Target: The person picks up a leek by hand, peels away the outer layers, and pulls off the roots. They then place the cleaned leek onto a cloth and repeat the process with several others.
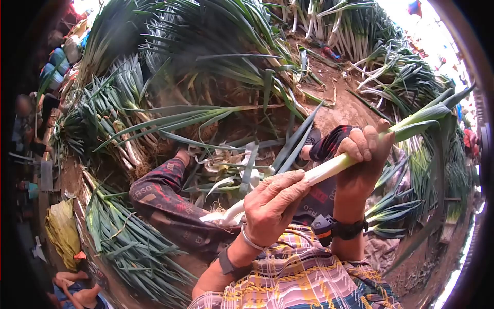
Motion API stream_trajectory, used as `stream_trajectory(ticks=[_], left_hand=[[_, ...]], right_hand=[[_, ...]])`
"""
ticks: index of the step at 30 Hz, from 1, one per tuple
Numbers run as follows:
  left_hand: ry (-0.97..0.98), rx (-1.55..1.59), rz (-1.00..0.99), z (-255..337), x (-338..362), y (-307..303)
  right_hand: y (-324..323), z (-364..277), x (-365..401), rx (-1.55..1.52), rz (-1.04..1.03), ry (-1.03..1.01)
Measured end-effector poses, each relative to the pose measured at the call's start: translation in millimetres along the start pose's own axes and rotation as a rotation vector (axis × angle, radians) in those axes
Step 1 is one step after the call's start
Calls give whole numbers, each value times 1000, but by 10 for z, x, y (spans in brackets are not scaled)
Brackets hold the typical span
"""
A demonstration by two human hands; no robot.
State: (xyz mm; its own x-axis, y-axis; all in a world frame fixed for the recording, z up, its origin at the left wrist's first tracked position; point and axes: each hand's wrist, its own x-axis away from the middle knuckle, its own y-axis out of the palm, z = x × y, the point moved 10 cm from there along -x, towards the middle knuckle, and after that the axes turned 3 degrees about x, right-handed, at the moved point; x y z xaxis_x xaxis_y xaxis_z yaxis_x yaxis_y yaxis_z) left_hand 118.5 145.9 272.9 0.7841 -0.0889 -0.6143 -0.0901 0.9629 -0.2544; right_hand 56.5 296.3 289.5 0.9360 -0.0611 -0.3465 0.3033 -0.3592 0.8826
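Note:
A long leek (334, 166) lies aslant across my lap, its green top toward the upper right and its pale root end (220, 216) toward the lower left. My left hand (275, 206) is closed over the white shank, nearer the roots, with the fingers laid along it. Higher up, where white turns to green, my right hand (365, 154) wraps round the same stalk. A white strip of outer skin (210, 217) shows beside the root end. Between my legs lies a litter of peeled skins and leaves (247, 167).
Heaps of leeks surround me: a large pile (221, 31) ahead, another bundle (136, 247) at my left, and more (406, 77) at the upper right. Bare brown soil (334, 98) shows between them. A yellow sack (63, 232) and another person's bare limbs (77, 291) appear at far left.

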Motion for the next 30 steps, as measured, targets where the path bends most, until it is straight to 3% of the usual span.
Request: stream_trajectory(ticks=[6, 9, 12, 14, 16, 18, 21, 24, 26, 30], left_hand=[[159, -167, -13, 163, -8, -5], [158, -94, -112, 114, 84, 47], [-169, 346, 30, -133, 173, -273], [-458, 658, 337, -428, 379, -645], [-513, 602, 557, -665, 493, -1152], [-385, 182, 694, -594, 466, -1693], [-479, 213, 886, -996, 832, -2221], [-551, 14, 834, -1187, 974, -2240], [-543, 81, 853, -1316, 991, -2265], [-533, -180, 867, -1241, 1044, -2534]], right_hand=[[-117, -20, 2, -4, 152, -24], [-237, -119, -26, -18, 251, -46], [-520, -438, 6, 18, 381, -160], [-661, -690, 18, 177, 398, -204], [-846, -930, 36, 151, 371, -197], [-900, -1181, 72, 154, 393, -238], [-899, -1429, 90, 42, 316, -251], [-956, -1409, 117, -24, 346, -210], [-964, -1427, 119, -34, 344, -195], [-966, -1606, 123, -42, 356, -175]])
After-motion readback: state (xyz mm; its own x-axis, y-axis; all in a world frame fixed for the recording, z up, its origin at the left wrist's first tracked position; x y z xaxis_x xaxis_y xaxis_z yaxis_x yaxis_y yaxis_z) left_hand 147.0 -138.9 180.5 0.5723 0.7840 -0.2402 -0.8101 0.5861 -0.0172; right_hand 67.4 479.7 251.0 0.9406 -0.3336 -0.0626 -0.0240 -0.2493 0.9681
